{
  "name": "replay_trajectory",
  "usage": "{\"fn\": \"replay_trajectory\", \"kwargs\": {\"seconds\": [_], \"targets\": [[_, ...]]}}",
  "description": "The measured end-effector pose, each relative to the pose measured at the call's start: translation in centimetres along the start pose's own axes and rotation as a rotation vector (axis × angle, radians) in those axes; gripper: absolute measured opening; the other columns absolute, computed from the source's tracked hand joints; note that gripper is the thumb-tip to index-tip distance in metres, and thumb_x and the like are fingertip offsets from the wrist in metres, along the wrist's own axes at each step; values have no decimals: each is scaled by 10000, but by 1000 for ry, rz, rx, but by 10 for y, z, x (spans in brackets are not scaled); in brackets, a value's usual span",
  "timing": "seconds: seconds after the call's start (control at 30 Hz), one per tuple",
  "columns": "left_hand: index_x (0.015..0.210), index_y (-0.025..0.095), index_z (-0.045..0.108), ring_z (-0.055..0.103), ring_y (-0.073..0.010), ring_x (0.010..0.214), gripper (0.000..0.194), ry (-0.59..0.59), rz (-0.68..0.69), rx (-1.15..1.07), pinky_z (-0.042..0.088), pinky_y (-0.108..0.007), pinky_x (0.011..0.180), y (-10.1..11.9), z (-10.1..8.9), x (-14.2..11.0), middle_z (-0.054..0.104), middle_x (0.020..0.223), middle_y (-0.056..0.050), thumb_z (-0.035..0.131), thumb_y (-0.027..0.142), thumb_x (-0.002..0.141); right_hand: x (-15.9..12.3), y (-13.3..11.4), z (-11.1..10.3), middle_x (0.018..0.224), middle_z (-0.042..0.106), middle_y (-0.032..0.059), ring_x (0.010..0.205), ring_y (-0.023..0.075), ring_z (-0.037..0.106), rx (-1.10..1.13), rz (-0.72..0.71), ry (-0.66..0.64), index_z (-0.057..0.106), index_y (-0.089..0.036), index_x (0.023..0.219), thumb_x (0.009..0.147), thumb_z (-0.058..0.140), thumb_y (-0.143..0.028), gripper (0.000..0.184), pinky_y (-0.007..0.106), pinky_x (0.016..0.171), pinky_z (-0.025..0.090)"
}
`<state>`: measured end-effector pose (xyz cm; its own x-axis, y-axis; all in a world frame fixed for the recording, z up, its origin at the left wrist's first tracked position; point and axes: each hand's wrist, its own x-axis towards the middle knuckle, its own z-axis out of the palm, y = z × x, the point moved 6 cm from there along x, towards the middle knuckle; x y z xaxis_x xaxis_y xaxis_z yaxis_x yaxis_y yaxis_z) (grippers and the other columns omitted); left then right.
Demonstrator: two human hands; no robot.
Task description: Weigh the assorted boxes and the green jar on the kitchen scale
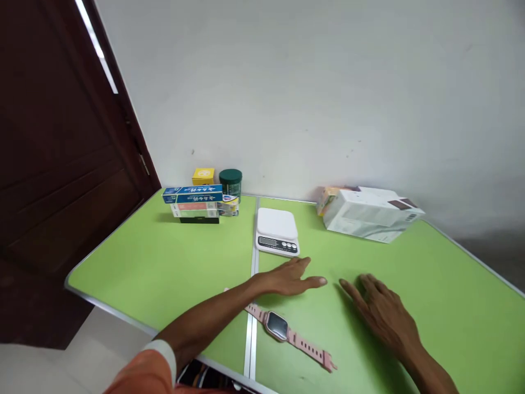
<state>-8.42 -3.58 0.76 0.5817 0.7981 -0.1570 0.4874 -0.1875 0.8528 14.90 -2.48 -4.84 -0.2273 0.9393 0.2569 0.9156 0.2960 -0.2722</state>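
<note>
Scale point(277, 225) sits mid-frame, control print too small to read. Your left hand point(289, 278) is just below it, fingers extended, gripping nothing; your right hand point(385, 314), lower right, is loosely spread, also empty. Pink watch point(276, 326) lower center. Blue box point(192, 194), left of center: white Chinese characters, illegible.

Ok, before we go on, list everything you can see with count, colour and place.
kitchen scale: 1, white, table centre
smartwatch: 1, pink strap, across table seam
stacked boxes: at least 3, blue, pink-white, black, back left
yellow box: 1, yellow, behind stack
tub: 1, dark green, back left
small box: 1, yellow-white, beside stack
large box: 1, white, back right
printed box: 1, yellow-orange, behind large box
table: 1, green, beneath
wall: 1, whitish, behind
door: 1, dark red-brown, left
left hand: 1, bare, before scale
right hand: 1, bare, right of smartwatch
</note>
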Motion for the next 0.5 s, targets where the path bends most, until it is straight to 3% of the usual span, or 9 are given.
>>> {"fn": "replay_trajectory", "kwargs": {"seconds": [0.07,0.1,0.17,0.23,0.3,0.37,0.43,0.5], "targets": [[1508,154,495,511,-359,1433,774,103,41,-78,403,-526,1187,-10,-22,-34,493,1583,-188,517,675,937,-8,-19,-3,1139,754,178,1098,399,697,78,11,-125,777,-276,1009,925,425,-568,465,550,914,576],[1436,166,567,602,-337,1332,682,210,65,-127,475,-504,1120,-17,-37,-50,583,1495,-178,523,643,951,-7,-32,-6,1114,771,154,1031,377,725,133,46,-164,777,-284,998,917,439,-613,478,522,878,597],[1332,186,629,677,-285,1190,542,550,107,-201,541,-460,1028,-37,-78,-83,674,1353,-150,521,582,979,4,-70,-11,1132,783,142,1009,365,744,248,104,-182,776,-265,1012,904,449,-686,544,506,889,605],[1321,184,614,682,-267,1139,504,946,142,-169,546,-458,1012,-58,-123,-117,682,1297,-155,504,555,997,26,-123,-16,1248,753,154,1144,374,711,378,65,-129,763,-223,1125,896,476,-704,605,524,1015,558],[1394,171,544,635,-285,1214,565,1291,164,-39,507,-485,1068,-76,-164,-149,619,1362,-186,498,567,995,54,-184,-14,1358,701,149,1240,367,665,521,-51,-98,721,-207,1257,908,499,-697,641,536,1088,509],[1495,152,428,492,-308,1402,675,1543,152,99,390,-508,1192,-90,-200,-175,486,1504,-218,502,586,985,85,-240,-8,1410,665,148,1296,365,628,653,-132,-78,684,-212,1331,905,538,-702,665,548,1122,477],[1563,113,310,310,-316,1535,786,1673,95,165,242,-510,1278,-104,-231,-190,348,1606,-244,495,604,978,118,-285,0,1500,592,147,1380,371,558,765,-155,-57,608,-220,1435,891,563,-730,747,570,1161,432],[1588,71,237,211,-327,1580,869,1688,17,156,158,-508,1304,-118,-258,-196,270,1647,-268,484,627,968,152,-316,9,1589,496,141,1474,362,452,873,-126,-15,500,-220,1533,897,528,-765,838,571,1215,358]]}}
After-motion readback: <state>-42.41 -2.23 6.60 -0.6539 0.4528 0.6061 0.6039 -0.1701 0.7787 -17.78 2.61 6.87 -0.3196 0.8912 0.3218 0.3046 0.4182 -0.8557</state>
